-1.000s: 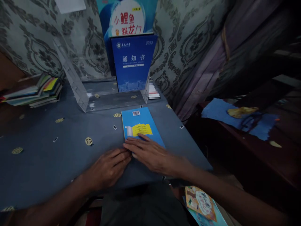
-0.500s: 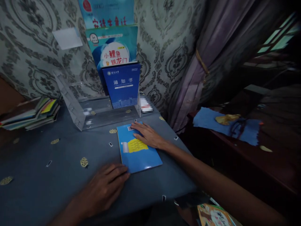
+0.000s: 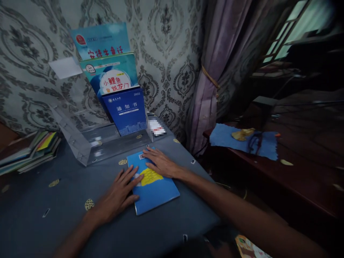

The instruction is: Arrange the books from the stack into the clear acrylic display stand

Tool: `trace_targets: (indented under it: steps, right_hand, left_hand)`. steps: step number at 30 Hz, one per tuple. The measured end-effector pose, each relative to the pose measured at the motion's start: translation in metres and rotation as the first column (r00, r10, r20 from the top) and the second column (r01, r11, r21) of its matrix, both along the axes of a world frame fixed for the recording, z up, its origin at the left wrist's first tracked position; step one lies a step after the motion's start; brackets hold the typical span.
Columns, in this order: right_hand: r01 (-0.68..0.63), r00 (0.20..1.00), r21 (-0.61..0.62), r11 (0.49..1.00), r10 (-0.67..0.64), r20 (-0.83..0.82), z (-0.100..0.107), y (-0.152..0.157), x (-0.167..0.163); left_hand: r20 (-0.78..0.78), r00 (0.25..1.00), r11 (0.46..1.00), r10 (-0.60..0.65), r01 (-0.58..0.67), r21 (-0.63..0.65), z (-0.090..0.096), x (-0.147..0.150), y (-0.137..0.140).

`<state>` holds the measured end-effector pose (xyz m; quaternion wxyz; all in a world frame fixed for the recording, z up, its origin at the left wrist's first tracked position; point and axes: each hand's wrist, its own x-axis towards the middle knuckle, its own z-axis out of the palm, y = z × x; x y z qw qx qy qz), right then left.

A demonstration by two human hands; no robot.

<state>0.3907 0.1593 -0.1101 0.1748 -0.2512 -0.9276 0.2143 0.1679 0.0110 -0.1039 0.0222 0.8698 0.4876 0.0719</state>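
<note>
A blue book point(image 3: 158, 195) with a yellow panel and a barcode lies flat on the cloth-covered table. My right hand point(image 3: 159, 163) rests on its upper part with the fingers stretched out. Spread fingers of my left hand point(image 3: 119, 195) lie over the book's left edge. Behind the book stands a clear plastic rack point(image 3: 80, 150). In it a dark blue booklet point(image 3: 127, 116) marked 2022 leans in front of a teal book point(image 3: 113, 73) and a taller light blue book point(image 3: 103, 39).
A stack of books point(image 3: 34, 152) lies at the table's left. Beside the rack is a blurred white item point(image 3: 157, 127). To the right, a dark red bench point(image 3: 258, 179) carries a blue cloth point(image 3: 220, 138). An orange picture book point(image 3: 248, 247) shows below the table edge.
My left hand has moved up from the book's lower left corner onto its left side, fingers now spread. My right hand stays on the book. The whole view has shifted to the right.
</note>
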Motion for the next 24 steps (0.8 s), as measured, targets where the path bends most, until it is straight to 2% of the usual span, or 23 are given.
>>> trace_targets:
  steps: [6,12,18,24]
  right_hand:
    - [0.006,1.000,0.022,1.000,-0.006,0.027,-0.001,-0.001,-0.002]
    - [-0.006,0.998,0.021,1.000,0.004,0.058,0.002,-0.006,-0.001]
    - [-0.062,0.998,0.022,0.998,0.062,0.018,0.000,-0.024,0.007]
    - [-0.080,0.997,0.012,0.997,0.079,0.019,0.004,-0.061,0.021]
  left_hand:
    - [-0.048,0.998,0.995,-0.042,0.038,-0.089,0.011,-0.006,0.008]
    - [-0.073,0.994,0.996,-0.078,0.075,-0.055,0.016,-0.004,0.003]
    - [-0.066,0.994,0.996,-0.088,0.087,-0.017,0.004,0.006,-0.024]
    - [-0.099,0.990,0.994,-0.103,0.101,-0.029,-0.006,0.021,-0.062]
